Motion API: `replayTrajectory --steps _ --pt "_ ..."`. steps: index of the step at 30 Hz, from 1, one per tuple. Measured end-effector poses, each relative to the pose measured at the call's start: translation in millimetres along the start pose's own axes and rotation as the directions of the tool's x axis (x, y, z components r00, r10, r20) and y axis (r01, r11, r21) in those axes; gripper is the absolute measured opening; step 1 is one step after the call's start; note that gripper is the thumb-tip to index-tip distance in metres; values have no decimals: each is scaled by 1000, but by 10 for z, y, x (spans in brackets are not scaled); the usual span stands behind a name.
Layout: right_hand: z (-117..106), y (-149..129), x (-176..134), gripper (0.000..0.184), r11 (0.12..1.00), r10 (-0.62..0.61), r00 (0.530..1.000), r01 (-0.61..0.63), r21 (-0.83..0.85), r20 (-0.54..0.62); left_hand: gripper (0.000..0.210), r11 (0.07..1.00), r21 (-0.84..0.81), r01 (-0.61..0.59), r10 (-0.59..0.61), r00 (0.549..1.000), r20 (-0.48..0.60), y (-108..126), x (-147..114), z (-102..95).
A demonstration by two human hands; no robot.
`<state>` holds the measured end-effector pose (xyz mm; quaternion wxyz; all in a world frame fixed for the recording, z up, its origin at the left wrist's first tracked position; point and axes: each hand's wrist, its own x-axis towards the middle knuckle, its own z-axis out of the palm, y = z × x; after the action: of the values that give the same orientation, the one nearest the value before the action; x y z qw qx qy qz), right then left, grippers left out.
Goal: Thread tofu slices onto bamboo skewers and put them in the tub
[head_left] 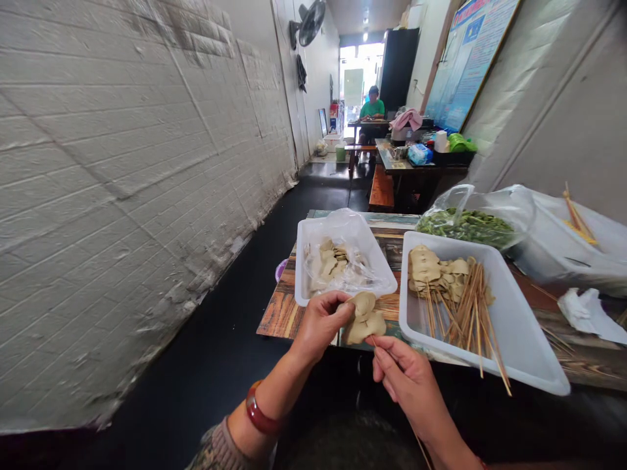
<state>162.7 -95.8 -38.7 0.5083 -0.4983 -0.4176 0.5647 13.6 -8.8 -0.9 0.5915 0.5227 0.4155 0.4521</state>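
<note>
A small, narrow eatery or snack shop is indicated by its fittings. A white tray (526, 339) of skewered food (424, 266) is set on a plank-patterned table (280, 313). Beyond that table, a second table (406, 164) is lined by a wooden bench (382, 188), a fan (312, 23) is mounted to the left, a printed poster (467, 62) is hung to the right, and a bright doorway (373, 65) is framed between them.

Slices (369, 326): matt, smooth. Skewers (473, 307): bare wood, matt. Lt. tray (385, 277): white plastic, smooth, slight sheen; rt. tray (529, 339), ditto. Bag (313, 261) in lt. tray: thin clear plastic, glossy, crinkled. Tabletop (281, 310): wood-look, grainy. Wall (122, 196): rough, matt. Bangle (259, 411): glossy. Pink bundle (406, 119), far back: prob. cloth.
</note>
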Motion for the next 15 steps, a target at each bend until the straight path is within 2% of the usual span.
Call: replayTrajectory --steps 15 --pt "-55 11 37 39 1000 4 1000 -4 11 -3 24 995 74 67 -73 994 79 66 73 -3"
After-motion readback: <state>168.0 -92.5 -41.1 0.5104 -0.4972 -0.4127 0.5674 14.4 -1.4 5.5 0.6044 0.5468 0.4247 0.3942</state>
